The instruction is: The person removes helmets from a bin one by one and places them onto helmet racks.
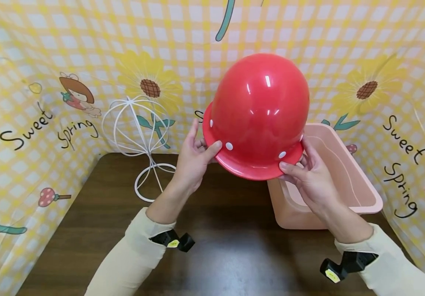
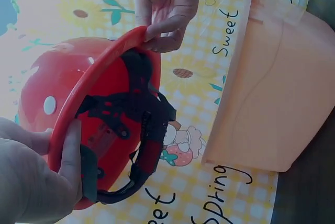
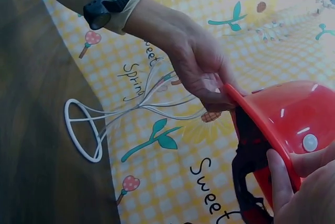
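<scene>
A red hard hat (image 1: 260, 111) is held up above the table between both hands, its dome upward and its brim toward me. My left hand (image 1: 192, 158) pinches the brim at the left, thumb on top. At the right side of the brim, my right hand (image 1: 312, 176) grips it the same way. Inside the shell, the left wrist view shows a black suspension harness (image 2: 131, 103) and a strap. White round rivets (image 1: 229, 146) dot the lower edge of the dome.
A white wire stand (image 1: 149, 152) with a globe-shaped top stands at the back left of the dark wooden table (image 1: 212, 255). To the right, partly behind the hat and right hand, sits a pink plastic bin (image 1: 345, 172). Yellow checked cloth (image 1: 197, 24) surrounds the table's back and sides.
</scene>
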`<action>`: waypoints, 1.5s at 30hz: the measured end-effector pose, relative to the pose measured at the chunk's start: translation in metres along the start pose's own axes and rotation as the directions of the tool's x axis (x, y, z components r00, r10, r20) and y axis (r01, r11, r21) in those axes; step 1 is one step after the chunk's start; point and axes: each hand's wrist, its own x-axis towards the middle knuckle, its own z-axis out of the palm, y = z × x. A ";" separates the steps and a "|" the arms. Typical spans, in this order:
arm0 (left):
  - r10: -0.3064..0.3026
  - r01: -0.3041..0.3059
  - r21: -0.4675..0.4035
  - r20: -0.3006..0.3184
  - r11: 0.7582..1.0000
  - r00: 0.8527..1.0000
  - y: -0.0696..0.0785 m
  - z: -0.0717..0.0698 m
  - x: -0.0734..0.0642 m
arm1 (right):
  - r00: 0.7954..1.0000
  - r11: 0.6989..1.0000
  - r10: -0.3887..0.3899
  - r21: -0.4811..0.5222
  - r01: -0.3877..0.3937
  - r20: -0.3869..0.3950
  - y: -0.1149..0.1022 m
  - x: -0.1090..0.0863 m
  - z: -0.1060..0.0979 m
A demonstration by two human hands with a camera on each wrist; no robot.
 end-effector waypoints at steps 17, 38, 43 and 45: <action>-0.034 0.011 0.160 0.147 0.987 0.989 0.024 -0.029 -0.017 | 1.000 0.998 0.020 -0.057 -0.020 0.001 -0.003 0.007 0.027; 0.026 -0.051 0.186 0.137 0.981 0.990 0.103 -0.071 -0.016 | 0.998 0.997 0.051 -0.067 -0.049 0.031 -0.018 0.044 0.102; 0.055 -0.070 0.147 0.099 0.987 0.994 0.111 -0.092 -0.017 | 0.997 0.998 0.044 -0.056 -0.040 0.060 -0.014 0.053 0.122; 0.061 -0.072 0.125 0.094 0.989 0.994 0.113 -0.100 -0.017 | 0.997 0.998 0.048 -0.053 -0.044 0.062 -0.011 0.057 0.129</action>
